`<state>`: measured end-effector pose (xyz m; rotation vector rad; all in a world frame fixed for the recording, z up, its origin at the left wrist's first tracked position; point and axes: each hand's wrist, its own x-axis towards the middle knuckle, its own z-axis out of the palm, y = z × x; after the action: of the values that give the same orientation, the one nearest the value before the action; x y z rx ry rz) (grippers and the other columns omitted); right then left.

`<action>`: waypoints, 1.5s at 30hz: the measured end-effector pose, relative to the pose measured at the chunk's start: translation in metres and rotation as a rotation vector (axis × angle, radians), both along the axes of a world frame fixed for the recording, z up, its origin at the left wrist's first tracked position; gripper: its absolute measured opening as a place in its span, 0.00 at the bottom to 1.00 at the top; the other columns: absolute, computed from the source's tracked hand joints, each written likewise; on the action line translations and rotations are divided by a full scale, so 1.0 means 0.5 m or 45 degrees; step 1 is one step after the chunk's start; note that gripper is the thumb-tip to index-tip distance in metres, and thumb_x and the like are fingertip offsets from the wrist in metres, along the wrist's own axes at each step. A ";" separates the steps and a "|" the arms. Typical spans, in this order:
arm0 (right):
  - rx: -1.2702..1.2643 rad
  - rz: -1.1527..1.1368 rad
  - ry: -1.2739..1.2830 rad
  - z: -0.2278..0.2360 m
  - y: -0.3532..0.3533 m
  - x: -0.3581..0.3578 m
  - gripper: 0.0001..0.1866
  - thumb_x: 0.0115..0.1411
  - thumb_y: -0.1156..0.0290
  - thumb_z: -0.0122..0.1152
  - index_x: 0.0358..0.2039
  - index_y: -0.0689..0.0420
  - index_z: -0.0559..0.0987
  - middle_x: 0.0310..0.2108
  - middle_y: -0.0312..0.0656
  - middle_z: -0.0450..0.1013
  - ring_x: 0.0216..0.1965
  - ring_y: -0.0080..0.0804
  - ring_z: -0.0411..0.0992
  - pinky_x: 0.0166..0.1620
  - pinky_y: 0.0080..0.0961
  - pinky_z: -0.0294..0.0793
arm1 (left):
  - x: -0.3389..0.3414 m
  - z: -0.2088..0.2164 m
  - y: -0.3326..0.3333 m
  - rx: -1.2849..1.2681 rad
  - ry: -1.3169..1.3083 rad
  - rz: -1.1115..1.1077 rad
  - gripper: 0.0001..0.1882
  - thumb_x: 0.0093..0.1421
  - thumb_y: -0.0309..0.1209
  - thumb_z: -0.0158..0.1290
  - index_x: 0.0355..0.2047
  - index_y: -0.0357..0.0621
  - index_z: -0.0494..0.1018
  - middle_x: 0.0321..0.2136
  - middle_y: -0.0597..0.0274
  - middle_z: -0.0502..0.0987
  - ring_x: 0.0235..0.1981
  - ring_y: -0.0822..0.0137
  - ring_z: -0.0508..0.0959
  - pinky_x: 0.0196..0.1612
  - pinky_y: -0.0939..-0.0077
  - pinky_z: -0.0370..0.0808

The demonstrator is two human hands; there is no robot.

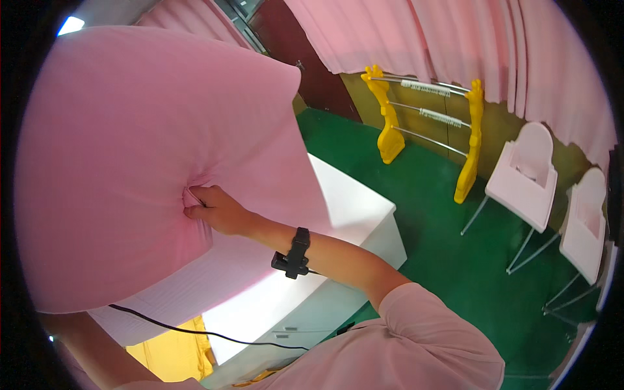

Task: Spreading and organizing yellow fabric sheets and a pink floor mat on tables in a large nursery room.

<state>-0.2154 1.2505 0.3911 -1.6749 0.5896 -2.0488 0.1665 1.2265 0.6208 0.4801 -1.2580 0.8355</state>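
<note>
A large pink cloth (123, 143), stretched smooth and bulging, takes up the left of the view. My right hand (218, 207) is closed on a bunched fold near its middle, with creases running out from the grip. My left forearm (94, 348) rises from the lower left and passes behind the cloth's bottom edge; the left hand is hidden there. Part of the cloth hangs over a white cabinet-like table (348, 195). A black strap with a small device (296, 257) sits on my right forearm. A black cable (214, 334) runs across below the cloth.
Yellow fabric (172, 354) shows below the cloth. On the green floor (422, 234) to the right stand a yellow rack with metal bars (469, 149) and two pale high chairs, the nearer (526, 188) and another (582, 231). Pink curtains (416, 39) line the wall.
</note>
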 end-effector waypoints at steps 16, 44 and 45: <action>1.138 -0.086 -0.361 -0.694 0.053 -0.522 0.19 0.46 0.72 0.55 0.40 0.65 0.75 0.35 0.41 0.74 0.35 0.27 0.72 0.42 0.22 0.70 | -0.315 -0.415 -0.142 -0.655 -0.447 0.449 0.18 0.61 0.37 0.44 0.41 0.33 0.70 0.37 0.49 0.75 0.33 0.61 0.77 0.34 0.71 0.75; 1.417 -0.086 -0.835 -0.775 0.344 -0.696 0.24 0.42 0.70 0.53 0.42 0.68 0.72 0.34 0.43 0.74 0.33 0.31 0.73 0.39 0.24 0.72 | -0.551 -0.619 -0.056 0.249 -0.217 -0.228 0.22 0.47 0.34 0.54 0.39 0.27 0.68 0.30 0.45 0.75 0.31 0.56 0.76 0.40 0.65 0.74; 1.428 -0.095 -0.842 -0.774 0.354 -0.699 0.24 0.42 0.70 0.53 0.42 0.68 0.72 0.34 0.43 0.73 0.33 0.31 0.73 0.39 0.24 0.72 | -0.555 -0.627 -0.050 0.296 -0.180 -0.307 0.22 0.48 0.34 0.53 0.39 0.27 0.68 0.30 0.45 0.75 0.32 0.56 0.76 0.41 0.65 0.74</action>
<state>-0.5648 1.4273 0.0039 -0.3195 1.2186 -1.6009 -0.1109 1.2013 0.3071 0.4485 -1.5197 0.5289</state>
